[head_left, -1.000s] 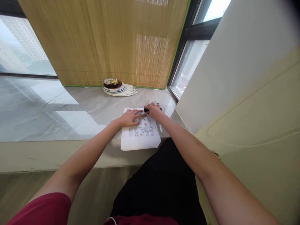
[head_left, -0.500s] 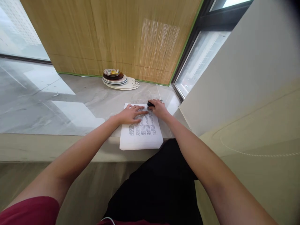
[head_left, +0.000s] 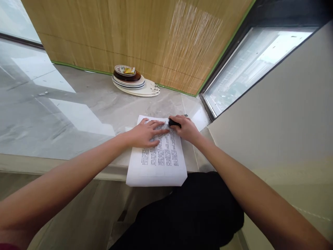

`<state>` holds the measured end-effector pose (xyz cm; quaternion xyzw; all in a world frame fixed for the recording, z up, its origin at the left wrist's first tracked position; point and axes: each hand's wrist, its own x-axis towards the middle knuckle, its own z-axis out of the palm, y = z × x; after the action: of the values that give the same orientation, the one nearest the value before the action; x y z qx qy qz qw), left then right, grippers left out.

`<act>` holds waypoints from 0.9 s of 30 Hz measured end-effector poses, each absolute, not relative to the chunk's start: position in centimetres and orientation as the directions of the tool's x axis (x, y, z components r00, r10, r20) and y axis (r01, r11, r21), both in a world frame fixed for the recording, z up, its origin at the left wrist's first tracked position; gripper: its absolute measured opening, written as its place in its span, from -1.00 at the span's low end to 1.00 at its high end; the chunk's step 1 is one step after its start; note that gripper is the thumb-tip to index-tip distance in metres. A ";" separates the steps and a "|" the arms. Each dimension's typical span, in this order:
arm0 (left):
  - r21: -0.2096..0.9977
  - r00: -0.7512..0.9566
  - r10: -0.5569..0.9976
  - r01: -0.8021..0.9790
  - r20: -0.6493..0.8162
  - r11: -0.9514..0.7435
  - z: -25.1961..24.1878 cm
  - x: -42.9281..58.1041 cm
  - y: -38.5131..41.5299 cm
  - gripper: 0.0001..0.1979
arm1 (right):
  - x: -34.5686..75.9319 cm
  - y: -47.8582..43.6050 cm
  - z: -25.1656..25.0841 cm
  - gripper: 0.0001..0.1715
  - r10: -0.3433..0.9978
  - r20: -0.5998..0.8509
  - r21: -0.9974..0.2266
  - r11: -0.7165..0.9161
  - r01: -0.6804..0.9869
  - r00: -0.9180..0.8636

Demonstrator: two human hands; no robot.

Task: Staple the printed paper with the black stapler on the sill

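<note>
A sheaf of printed paper (head_left: 158,175) lies on the stone sill, its near end sticking out past the sill's front edge. My left hand (head_left: 147,133) rests flat on the printed text with its fingers spread. At the paper's far right corner, my right hand (head_left: 186,128) is closed around a small black stapler (head_left: 173,123). Only the stapler's rounded dark end shows, pointing left over the paper; my fingers cover the rest of it.
Behind the paper stands a stack of plates (head_left: 128,83) with a small yellow packet (head_left: 129,70) on top. A bamboo blind (head_left: 117,34) hangs at the back. To the right are a window (head_left: 244,66) and a pale wall (head_left: 281,114).
The view has moved closer and shifted, so the paper and hands look larger. My left hand stays flat on the paper, and my right hand still grips the stapler at the corner.
</note>
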<state>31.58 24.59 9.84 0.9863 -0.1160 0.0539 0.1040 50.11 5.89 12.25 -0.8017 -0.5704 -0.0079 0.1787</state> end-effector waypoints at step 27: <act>0.269 0.974 -0.191 -0.218 0.125 -0.938 9.6 31.6 24.4 -0.30 | 49.8 5.5 12.3 -0.55 0.902 0.239 -0.312 -0.281 0.908 0.361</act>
<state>31.57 24.37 9.55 0.9832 -0.1041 0.0485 0.1417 49.83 5.47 12.25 -0.8001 -0.5653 -0.0075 0.2004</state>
